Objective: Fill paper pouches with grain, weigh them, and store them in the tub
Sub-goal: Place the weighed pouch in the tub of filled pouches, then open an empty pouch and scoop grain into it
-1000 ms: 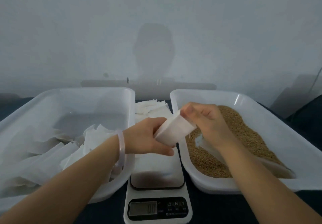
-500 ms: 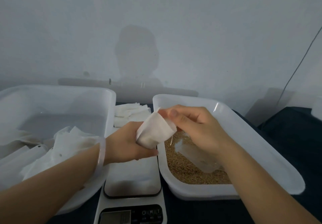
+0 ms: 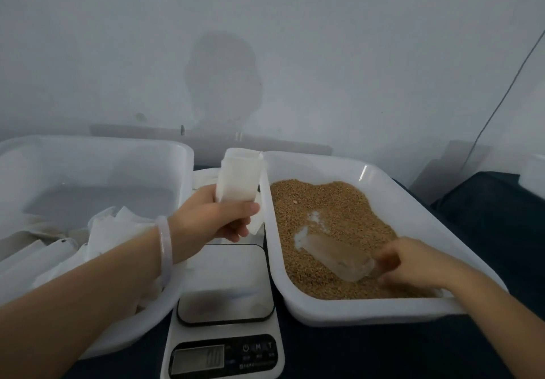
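My left hand point(image 3: 215, 216) grips a white paper pouch point(image 3: 239, 176) upright with its mouth open, held above the gap between the two tubs. My right hand point(image 3: 410, 263) is down in the right tub point(image 3: 365, 311), fingers curled round the handle of a clear plastic scoop point(image 3: 336, 257) that lies on the brown grain point(image 3: 330, 207). The left tub point(image 3: 97, 148) holds several white pouches point(image 3: 112, 228) piled at its near side. A white digital scale point(image 3: 225, 284) stands between the tubs with nothing on its platform.
A stack of flat white pouches point(image 3: 203, 176) lies behind the scale, partly hidden by my left hand. The tubs sit on a dark blue cloth point(image 3: 486, 201). A pale wall stands close behind, and a thin cable point(image 3: 507, 89) runs down it at the right.
My right hand let go of the pouch's mouth and dropped into the grain tub onto the scoop. My left hand raised the pouch upright. The view shifted.
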Available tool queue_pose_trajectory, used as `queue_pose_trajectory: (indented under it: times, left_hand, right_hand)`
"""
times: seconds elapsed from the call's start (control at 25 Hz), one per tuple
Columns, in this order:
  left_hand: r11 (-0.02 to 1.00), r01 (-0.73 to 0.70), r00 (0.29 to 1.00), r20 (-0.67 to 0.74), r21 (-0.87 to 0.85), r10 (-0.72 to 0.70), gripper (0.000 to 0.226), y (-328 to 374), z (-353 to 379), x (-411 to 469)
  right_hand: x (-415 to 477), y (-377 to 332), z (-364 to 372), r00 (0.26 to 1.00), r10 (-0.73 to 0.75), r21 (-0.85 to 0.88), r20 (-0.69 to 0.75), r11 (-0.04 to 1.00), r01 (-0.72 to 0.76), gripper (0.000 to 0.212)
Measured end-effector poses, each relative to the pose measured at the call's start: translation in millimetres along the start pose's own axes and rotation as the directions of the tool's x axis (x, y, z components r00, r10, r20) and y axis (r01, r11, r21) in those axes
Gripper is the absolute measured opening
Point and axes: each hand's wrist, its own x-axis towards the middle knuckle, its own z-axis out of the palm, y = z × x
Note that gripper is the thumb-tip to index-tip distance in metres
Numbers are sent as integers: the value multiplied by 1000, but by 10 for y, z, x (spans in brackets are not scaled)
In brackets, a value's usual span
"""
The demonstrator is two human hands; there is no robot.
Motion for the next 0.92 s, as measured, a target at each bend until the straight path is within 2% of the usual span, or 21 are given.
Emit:
queue_pose_trajectory:
  times: [0.16,0.32,0.48,0.64,0.8,0.92]
  left_hand:
    - [996,-5,999,-38,-92,1,30,14,-17,-17]
    - [984,-12,993,-114,-179,-9,29,6,-17,31]
    - [993,-6,984,-176,-120,-16,16,-18,-20,44]
    - [993,45,979,-194,-108,-66,16,-20,-48,75]
    - [995,89,985,-144,-41,-94,38,-24,-44,85]
    - [997,75,987,-144,3,-74,38,-35,-55,80]
  right_hand:
    - [21,-54,-64,987,-60,-47,-150,997,54,16]
    - [102,-244,-135,969,-138,-106,-203,987,118,22]
    - [213,-459,-112,939,-227,-151,-259,970,193,32]
    - [141,-380,-61,936,-291,-174,-197,950,259,30]
    - [-52,-185,-38,948,-302,-133,-104,948,288,30]
    - [-98,-101,-12,923,-328,-300,-204,918,260,28]
